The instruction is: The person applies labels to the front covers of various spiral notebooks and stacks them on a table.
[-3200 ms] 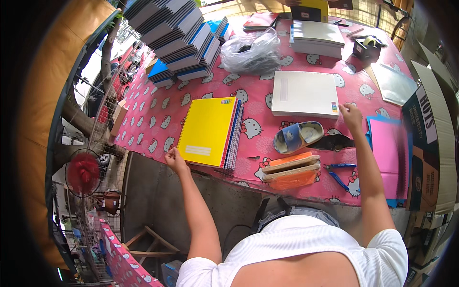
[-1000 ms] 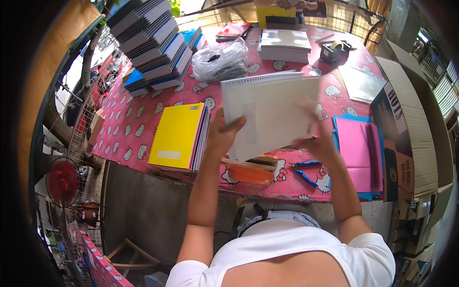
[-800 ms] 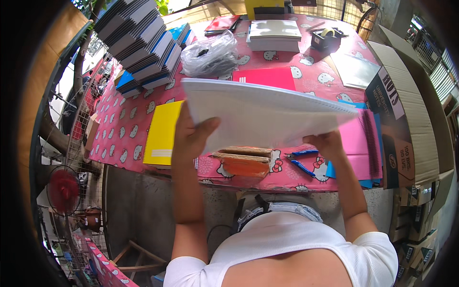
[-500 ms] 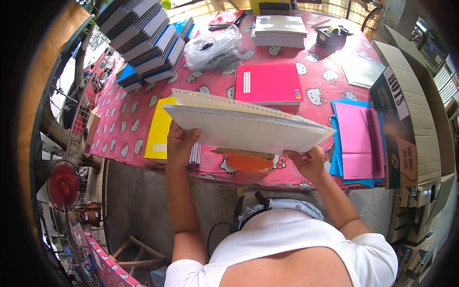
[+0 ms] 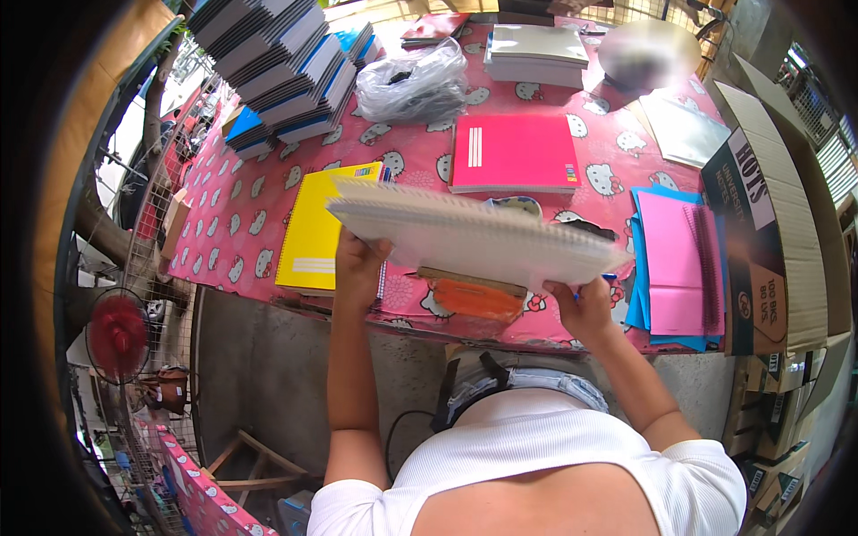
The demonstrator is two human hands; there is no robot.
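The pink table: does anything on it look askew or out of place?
Yes: what seems a slipper, partly hidden behind the held pages, is odd among notebooks; the far-left stack looks askew, its layers staggered.

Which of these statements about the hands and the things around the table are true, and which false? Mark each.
1. The left hand and right hand hold a pale sheet stack. True.
2. The yellow notebook lies on the pinkish-red notebook. False: the yellow notebook lies to its left.
3. Dark coils lie on a pink sheet. True.
4. The carton stands left of the table. False: the carton is on the right.
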